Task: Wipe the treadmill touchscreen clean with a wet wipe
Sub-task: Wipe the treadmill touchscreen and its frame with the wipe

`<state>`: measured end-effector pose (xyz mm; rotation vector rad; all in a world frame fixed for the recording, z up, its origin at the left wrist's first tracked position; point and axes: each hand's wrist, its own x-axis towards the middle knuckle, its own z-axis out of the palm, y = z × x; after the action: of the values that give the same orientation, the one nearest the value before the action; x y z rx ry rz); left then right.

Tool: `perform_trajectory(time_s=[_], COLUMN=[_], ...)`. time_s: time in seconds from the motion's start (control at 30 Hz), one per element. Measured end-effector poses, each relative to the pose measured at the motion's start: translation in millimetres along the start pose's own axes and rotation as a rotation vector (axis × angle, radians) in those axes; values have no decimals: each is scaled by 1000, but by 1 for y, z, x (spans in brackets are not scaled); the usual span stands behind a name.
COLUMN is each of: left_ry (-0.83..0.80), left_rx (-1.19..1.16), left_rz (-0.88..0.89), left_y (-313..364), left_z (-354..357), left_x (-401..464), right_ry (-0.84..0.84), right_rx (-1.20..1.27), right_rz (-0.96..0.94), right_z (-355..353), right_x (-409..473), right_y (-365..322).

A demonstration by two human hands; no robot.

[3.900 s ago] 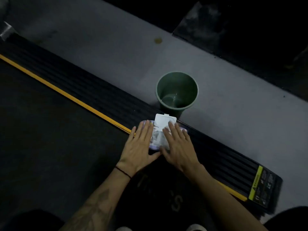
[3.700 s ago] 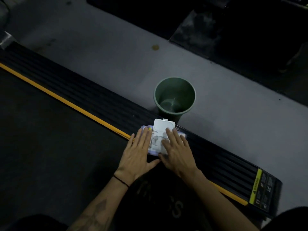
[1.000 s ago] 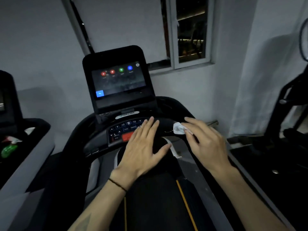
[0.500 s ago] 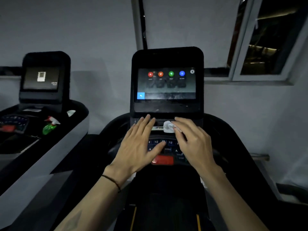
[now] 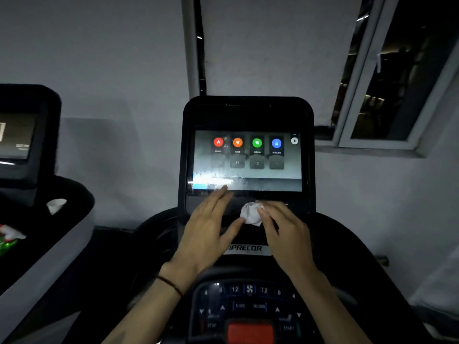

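Both hands were raised nearer the touchscreen (image 5: 247,160) — a soft, limp wet wipe (image 5: 251,214) was pinched in the right hand (image 5: 285,234) just below it, the left hand (image 5: 206,232) held flat and empty.

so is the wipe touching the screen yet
No, the crumpled wet wipe sits in the right hand below the touchscreen, over the dark bezel.

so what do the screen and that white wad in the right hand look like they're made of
Touchscreen: glossy glass or clear plastic, judging by its glare and smears. Wet wipe, pinched by the right hand: soft, thin, fabric-like sheet, crumpled into a wad; it may be paper.
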<state>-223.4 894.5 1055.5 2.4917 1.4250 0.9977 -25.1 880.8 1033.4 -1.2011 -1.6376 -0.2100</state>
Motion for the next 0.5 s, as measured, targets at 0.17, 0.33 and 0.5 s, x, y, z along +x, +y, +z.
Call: perform_trajectory(time_s=[0.17, 0.33, 0.5], left_ry=[60, 127, 112], left_rx=[-258, -260, -239], left_rz=[-16, -76, -136], left_y=[-12, -32, -58], left_z=[27, 42, 41], left_x=[46, 85, 116], right_ry=[-44, -78, -97], right_rx=[51, 135, 222], right_rz=[23, 46, 40], right_z=[36, 67, 101], right_x=[13, 35, 67], right_y=[34, 65, 83])
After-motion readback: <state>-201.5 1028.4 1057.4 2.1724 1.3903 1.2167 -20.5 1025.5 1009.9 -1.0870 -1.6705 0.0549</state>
